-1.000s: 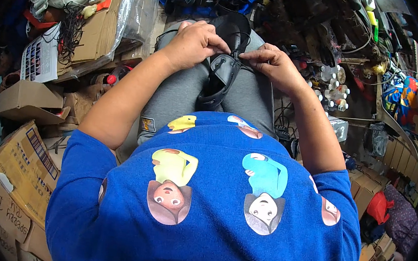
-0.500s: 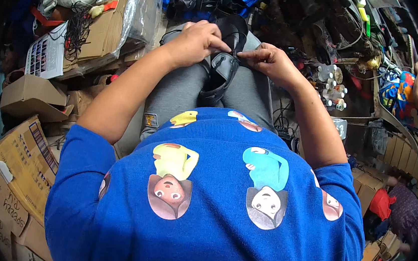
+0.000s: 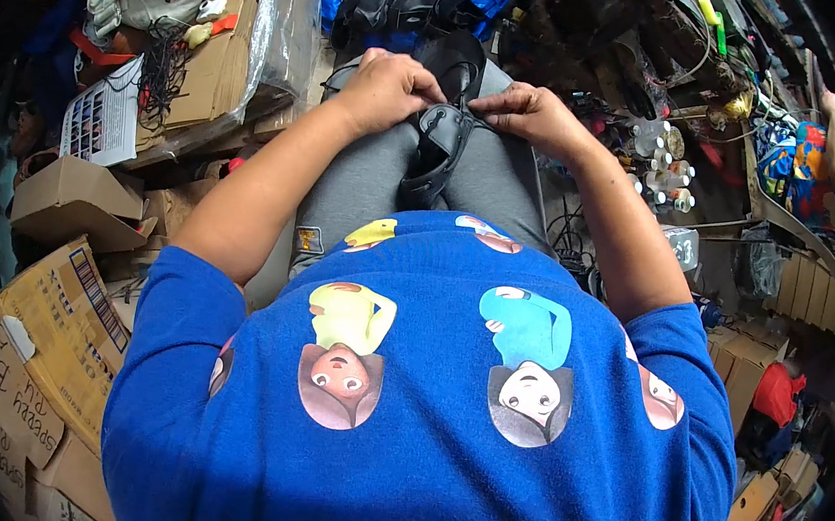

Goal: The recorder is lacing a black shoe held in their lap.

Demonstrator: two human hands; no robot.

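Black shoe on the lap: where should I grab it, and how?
I'd hold the black shoe by its rounded near end, from the blue shirt side, perhaps thumb inside the opening, fingers outside. That end points towards the shirt and looks free; the left hand and right hand are farther up.

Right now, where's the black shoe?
In the head view, the black shoe is in the upper middle, over the gray pants, between the left hand and the right hand.
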